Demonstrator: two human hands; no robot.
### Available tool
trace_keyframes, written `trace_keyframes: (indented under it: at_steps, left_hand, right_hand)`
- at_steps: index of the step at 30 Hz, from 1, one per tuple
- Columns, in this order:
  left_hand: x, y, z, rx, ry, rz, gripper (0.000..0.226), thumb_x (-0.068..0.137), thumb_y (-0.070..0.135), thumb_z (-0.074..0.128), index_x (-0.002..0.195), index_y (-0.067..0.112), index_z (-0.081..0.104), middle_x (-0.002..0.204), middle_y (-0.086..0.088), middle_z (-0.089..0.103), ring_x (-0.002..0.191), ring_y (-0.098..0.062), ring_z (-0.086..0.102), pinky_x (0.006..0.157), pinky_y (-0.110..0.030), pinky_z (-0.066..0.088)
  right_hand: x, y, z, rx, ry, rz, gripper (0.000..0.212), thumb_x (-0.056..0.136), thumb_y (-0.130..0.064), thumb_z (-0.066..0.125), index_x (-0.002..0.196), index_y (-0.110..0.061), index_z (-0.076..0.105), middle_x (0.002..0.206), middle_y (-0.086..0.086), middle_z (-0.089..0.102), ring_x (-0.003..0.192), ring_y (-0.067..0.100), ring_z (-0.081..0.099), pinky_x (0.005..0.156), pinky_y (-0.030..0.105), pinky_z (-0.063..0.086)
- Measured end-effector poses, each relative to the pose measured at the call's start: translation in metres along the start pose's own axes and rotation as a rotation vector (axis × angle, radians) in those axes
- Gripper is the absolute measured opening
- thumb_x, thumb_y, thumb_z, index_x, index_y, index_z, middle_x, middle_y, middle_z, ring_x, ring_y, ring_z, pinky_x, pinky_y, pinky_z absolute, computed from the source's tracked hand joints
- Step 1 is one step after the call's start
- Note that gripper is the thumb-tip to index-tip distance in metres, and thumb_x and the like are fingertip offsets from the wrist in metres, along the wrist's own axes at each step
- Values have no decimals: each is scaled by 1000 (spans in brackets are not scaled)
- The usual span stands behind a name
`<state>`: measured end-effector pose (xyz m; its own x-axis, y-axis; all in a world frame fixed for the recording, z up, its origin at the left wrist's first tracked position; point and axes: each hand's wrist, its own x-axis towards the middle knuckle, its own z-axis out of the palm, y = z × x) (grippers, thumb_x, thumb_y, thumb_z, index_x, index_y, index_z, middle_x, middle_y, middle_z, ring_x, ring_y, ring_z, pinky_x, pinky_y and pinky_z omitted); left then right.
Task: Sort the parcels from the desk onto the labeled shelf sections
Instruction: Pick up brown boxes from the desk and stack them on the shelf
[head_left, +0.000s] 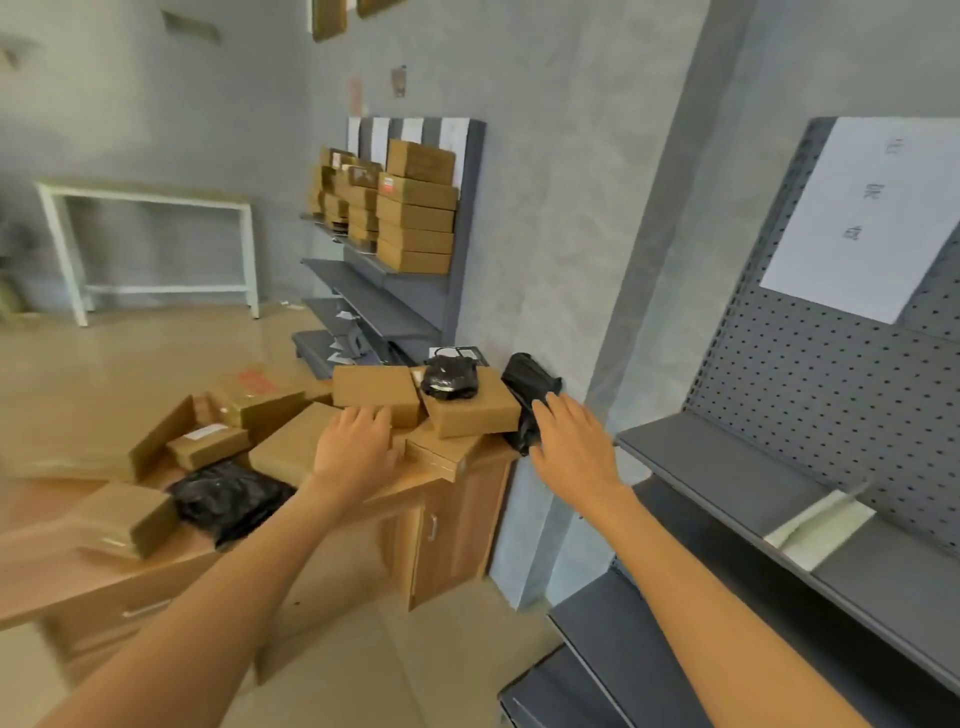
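A wooden desk (431, 480) carries several brown cardboard parcels and black plastic bags. My left hand (356, 441) lies palm down on a flat brown box (288, 449), fingers toward another box (375, 392). My right hand (574, 441) is spread open, its fingertips touching a black bag (527, 387) that hangs over the desk's right corner. Another small black bag (449, 379) sits on a brown box (475, 415). A larger black bag (228, 499) lies near the desk's front. The grey shelf (727, 457) with a paper label (862, 213) stands at the right.
A second grey shelf (410, 306) against the far wall holds stacked brown boxes (413, 223). A white table frame (150, 244) stands at the back left. A white pad (821, 525) lies on the near shelf. The floor is tiled.
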<state>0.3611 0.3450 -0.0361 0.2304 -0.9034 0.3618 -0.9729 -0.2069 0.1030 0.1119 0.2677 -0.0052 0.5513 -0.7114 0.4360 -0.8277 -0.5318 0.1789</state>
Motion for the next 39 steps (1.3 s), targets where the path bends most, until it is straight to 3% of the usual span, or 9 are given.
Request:
trace_keyframes:
  at_steps: [4,6,13,20,34,39]
  left_hand:
    - [0,-45,4,72,-68,-95,49,93,32,51,137,13,41,140,-6,46,129,-27,40,107,-35,34]
    - [2,-63,5,112,-77,-147,51,93,34,51,138,12,40,140,-6,46,130,-27,40,107,-34,34]
    - [37,-119,19,155,-103,-310,52,93,33,50,140,13,38,140,-8,46,132,-29,38,107,-37,34]
    - [87,-150,48,178,-151,-401,52,92,33,52,138,14,40,137,-5,49,130,-27,40,105,-36,37]
    - [120,-216,101,206,-321,-490,56,92,33,52,141,13,36,140,-6,46,131,-27,39,102,-37,38]
    - [144,-245,132,166,-385,-452,53,91,31,54,138,14,38,139,-6,48,130,-27,40,98,-39,43]
  right_hand:
    - [36,-35,24,66,2,-89,41,66,-18,77,102,-3,64,102,14,64,99,34,61,84,42,51]
    - [56,-50,37,102,2,-133,37,65,-18,76,98,-4,64,100,13,64,97,33,61,84,41,51]
    - [137,-85,80,155,-19,-257,41,91,-29,53,128,-10,53,135,8,51,129,26,42,109,36,32]
    - [204,-92,136,202,-65,-318,43,95,-28,50,135,-11,47,144,7,42,134,24,36,111,36,32]
    - [261,-126,219,256,-204,-362,46,95,-28,51,137,-12,44,145,7,43,136,23,36,113,36,28]
    - [268,-140,248,267,-263,-299,41,93,-30,53,130,-13,48,135,6,50,127,23,43,107,36,36]
